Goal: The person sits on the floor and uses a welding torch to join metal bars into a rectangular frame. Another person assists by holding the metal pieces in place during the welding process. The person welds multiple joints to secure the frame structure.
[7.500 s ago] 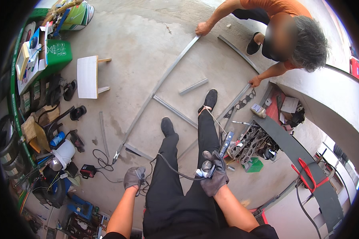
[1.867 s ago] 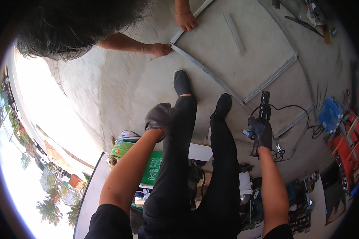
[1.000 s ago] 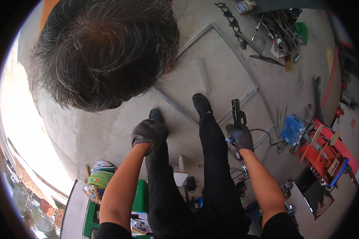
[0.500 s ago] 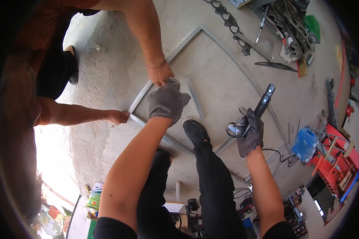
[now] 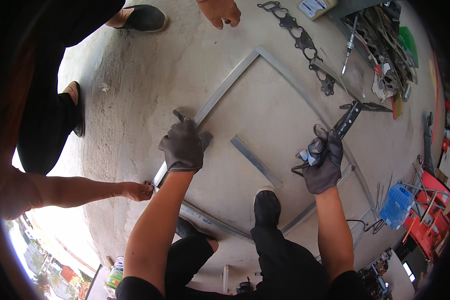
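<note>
A large four-sided metal frame (image 5: 225, 90) of grey square tube lies on the floor in front of me. My left hand (image 5: 182, 147), in a dark grey glove, is closed over its left bar; the fingertips are partly hidden. At the frame's left corner, another person's hand (image 5: 137, 191) pinches the bar. My gloved right hand (image 5: 325, 165) grips a long black tool (image 5: 347, 120) with silver rivets, plus a small bundle with something shiny in it; I cannot tell its kind. Inside the frame lies a loose short metal bar (image 5: 255, 160).
The person's other hand (image 5: 222, 12) hangs past the frame. A flat gasket (image 5: 300, 40) and greasy metal parts (image 5: 392, 55) lie at the far right. A blue plastic jug (image 5: 397, 206) and red crates (image 5: 430, 220) stand at right. My shoe (image 5: 267, 207) touches the frame's near side.
My left hand has moved left and nearer along the bar, away from the other person's upper hand, which has withdrawn from the frame. My right hand still holds the black tool. The view has shifted.
</note>
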The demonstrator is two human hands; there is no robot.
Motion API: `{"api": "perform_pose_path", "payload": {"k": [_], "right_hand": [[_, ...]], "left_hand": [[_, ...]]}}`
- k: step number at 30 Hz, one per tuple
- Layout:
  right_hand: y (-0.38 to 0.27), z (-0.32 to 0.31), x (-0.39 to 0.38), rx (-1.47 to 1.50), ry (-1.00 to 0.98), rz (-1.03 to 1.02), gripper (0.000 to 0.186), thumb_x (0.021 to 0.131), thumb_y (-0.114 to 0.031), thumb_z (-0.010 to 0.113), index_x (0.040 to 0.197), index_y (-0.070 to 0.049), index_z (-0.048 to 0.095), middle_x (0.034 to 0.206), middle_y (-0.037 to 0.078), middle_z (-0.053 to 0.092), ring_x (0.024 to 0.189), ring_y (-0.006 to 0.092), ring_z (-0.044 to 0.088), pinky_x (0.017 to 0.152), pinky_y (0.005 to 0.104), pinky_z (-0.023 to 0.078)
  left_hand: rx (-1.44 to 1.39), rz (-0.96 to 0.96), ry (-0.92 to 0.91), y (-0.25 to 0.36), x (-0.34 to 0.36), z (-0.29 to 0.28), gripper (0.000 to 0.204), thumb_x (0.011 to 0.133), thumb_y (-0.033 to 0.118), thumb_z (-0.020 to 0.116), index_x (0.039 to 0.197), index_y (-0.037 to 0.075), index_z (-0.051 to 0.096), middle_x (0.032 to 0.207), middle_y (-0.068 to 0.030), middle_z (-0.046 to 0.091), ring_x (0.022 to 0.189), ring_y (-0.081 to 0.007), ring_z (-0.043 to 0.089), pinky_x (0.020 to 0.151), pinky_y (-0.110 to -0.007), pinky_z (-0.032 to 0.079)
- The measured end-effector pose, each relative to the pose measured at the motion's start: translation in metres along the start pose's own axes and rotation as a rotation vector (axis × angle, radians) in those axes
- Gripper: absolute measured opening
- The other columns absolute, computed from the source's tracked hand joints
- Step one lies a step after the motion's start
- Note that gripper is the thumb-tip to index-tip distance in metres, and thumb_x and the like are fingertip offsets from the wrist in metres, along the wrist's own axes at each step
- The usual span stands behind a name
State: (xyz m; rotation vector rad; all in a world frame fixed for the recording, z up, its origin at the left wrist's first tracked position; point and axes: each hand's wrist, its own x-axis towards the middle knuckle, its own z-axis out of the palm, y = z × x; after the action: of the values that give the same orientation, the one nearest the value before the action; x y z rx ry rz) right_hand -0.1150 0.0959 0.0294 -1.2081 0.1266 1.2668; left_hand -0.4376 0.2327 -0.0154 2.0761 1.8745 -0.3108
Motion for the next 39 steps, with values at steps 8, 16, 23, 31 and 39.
{"api": "perform_pose_path", "payload": {"k": [8, 16, 23, 31, 39], "right_hand": [[-0.012, 0.013, 0.137, -0.119, -0.003, -0.225, 0.040, 0.105, -0.042, 0.068, 0.120, -0.005, 0.074, 0.078, 0.000, 0.064, 0.073, 0.0160, 0.065, 0.067, 0.0420, 0.060], [-0.014, 0.037, 0.158, -0.079, 0.101, -0.195, 0.037, 0.109, -0.037, 0.062, 0.125, -0.006, 0.074, 0.085, 0.001, 0.071, 0.070, 0.0154, 0.066, 0.085, 0.0486, 0.064], [-0.009, 0.030, 0.159, -0.067, 0.100, -0.232, 0.033, 0.106, -0.039, 0.063, 0.118, -0.010, 0.075, 0.089, 0.005, 0.073, 0.068, 0.0185, 0.069, 0.078, 0.0502, 0.068], [-0.008, 0.023, 0.160, -0.037, 0.045, -0.217, 0.034, 0.108, -0.038, 0.063, 0.122, -0.009, 0.074, 0.094, 0.006, 0.075, 0.077, 0.0186, 0.070, 0.091, 0.0513, 0.064], [-0.011, 0.015, 0.164, 0.007, 0.002, -0.185, 0.035, 0.108, -0.037, 0.063, 0.122, -0.007, 0.073, 0.096, 0.008, 0.076, 0.077, 0.0201, 0.070, 0.095, 0.0512, 0.061]], "left_hand": [[-0.105, -0.035, 0.159, 0.014, 0.020, 0.019, 0.029, 0.088, 0.037, 0.084, 0.096, 0.011, 0.073, 0.084, -0.0115, 0.074, 0.080, -0.0386, 0.074, 0.070, -0.049, 0.056], [-0.117, -0.023, 0.252, 0.012, 0.020, 0.028, 0.017, 0.090, 0.027, 0.076, 0.083, 0.012, 0.072, 0.081, -0.0119, 0.074, 0.077, -0.0358, 0.075, 0.068, -0.050, 0.057], [-0.168, -0.077, 0.165, 0.018, 0.019, 0.022, 0.019, 0.087, 0.031, 0.082, 0.087, 0.013, 0.078, 0.084, -0.0125, 0.075, 0.081, -0.0364, 0.075, 0.072, -0.046, 0.059], [-0.181, -0.046, 0.282, 0.016, 0.020, 0.031, 0.021, 0.085, 0.031, 0.083, 0.085, 0.011, 0.075, 0.086, -0.0129, 0.074, 0.080, -0.0383, 0.074, 0.071, -0.048, 0.058], [-0.193, 0.160, 0.130, 0.050, 0.055, 0.000, 0.030, 0.087, 0.035, 0.084, 0.099, 0.010, 0.073, 0.091, -0.0135, 0.076, 0.089, -0.0395, 0.074, 0.077, -0.052, 0.056]]}}
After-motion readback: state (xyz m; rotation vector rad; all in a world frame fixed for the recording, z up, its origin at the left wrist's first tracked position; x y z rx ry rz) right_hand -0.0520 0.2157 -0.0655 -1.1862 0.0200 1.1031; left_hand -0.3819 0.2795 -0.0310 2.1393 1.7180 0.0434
